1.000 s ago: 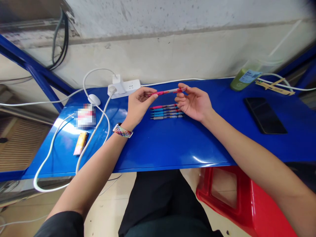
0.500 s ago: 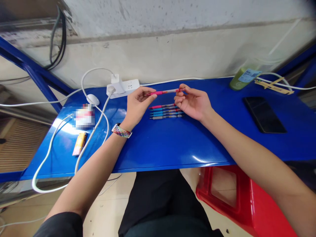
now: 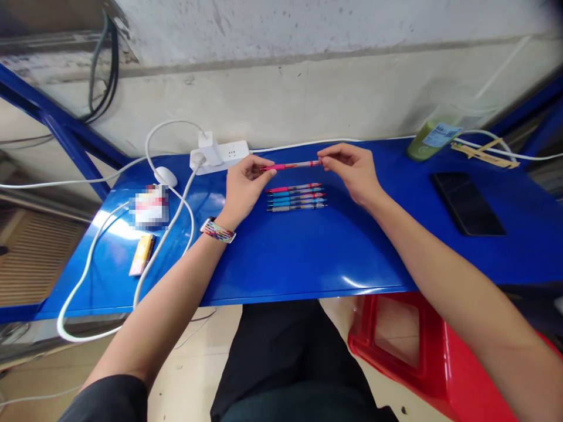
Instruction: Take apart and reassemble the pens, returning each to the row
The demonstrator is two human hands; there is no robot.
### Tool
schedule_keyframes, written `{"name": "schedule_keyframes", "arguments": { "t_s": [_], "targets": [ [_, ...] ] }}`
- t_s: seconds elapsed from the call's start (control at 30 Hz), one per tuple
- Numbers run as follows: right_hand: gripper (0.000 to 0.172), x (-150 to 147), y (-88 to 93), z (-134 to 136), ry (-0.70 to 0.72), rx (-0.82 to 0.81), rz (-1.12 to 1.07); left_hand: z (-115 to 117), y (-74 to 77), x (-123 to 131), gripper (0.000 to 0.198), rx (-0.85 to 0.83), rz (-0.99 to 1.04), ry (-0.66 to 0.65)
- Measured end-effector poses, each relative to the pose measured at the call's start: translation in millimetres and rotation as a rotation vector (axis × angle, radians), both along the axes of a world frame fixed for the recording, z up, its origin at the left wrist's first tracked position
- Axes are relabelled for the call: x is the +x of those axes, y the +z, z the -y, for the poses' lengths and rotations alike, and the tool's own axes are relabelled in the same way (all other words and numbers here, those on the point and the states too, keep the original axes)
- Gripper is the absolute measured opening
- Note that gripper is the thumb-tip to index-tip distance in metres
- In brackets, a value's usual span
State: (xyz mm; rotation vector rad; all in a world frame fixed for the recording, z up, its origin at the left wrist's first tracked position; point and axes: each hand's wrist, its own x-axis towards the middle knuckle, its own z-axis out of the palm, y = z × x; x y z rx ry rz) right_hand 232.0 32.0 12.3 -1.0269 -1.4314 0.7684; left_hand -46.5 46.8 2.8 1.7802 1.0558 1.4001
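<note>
Big blue metal table (image 3: pixel 308 258) takes up most of the view, with a red plastic stool (image 3: pixel 422 351) tucked just below its front edge. On the table: a black phone (image 3: pixel 467 203) off to the right, a green bottle (image 3: pixel 433 139) near the back wall, a white power strip (image 3: pixel 222 153) with white charger cables (image 3: pixel 171 223) looping across the left side, and a small yellow lighter (image 3: pixel 142 254).

Middle of the table has a neat row of pens (image 3: pixel 297 197), lying side by side and touching, pink, blue, red and grey ones.

Just above that row, a pink pen (image 3: pixel 290 166) is held level in the air, clear of the table. The left hand (image 3: pixel 244 187) is closed on its pink grip end, thumb and fingers pinching it. The right hand (image 3: pixel 352 170) has its fingertips pinched narrow on the other end.

My take on doing this well: keep the left hand steady as the anchor, only move the right fingertips, and stay over the table so small parts can't drop on the floor.
</note>
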Motion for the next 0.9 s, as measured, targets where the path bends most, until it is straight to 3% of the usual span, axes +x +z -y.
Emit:
{"name": "schedule_keyframes", "arguments": {
  "t_s": [0.17, 0.27, 0.33, 0.4, 0.5, 0.57, 0.73, 0.9],
  "targets": [
    [0.023, 10, -6.1, 3, -0.102, 0.017, 0.511, 2, -3.0, 2, 0.007, -0.08, -0.138, 0.062],
    [0.036, 28, 4.6, 13, -0.345, -0.02, 0.795, 1, -4.6, 1, 0.009, -0.111, -0.208, 0.074],
    [0.053, 46, 16.8, 22, -0.599, -0.168, 0.901, 0, -5.4, 1, 0.011, -0.121, -0.252, 0.067],
    [0.074, 64, 29.6, 29, -0.773, -0.418, 0.931, 0, -5.3, 1, 0.014, -0.114, -0.287, 0.065],
    [0.087, 84, 44.2, 38, -0.856, -0.76, 0.842, 1, -3.8, 2, 0.018, -0.094, -0.307, 0.066],
    [0.087, 91, 48.8, 40, -0.849, -0.866, 0.807, 2, -2.3, 2, 0.019, -0.088, -0.319, 0.064],
    [0.077, 95, 37.0, 36, -0.862, -0.734, 0.895, 3, -1.5, 1, 0.017, -0.085, -0.342, 0.066],
    [0.054, 86, 7.4, 25, -0.732, -0.338, 0.907, 0, -5.6, -1, 0.017, -0.028, -0.37, 0.053]
  ]
}}
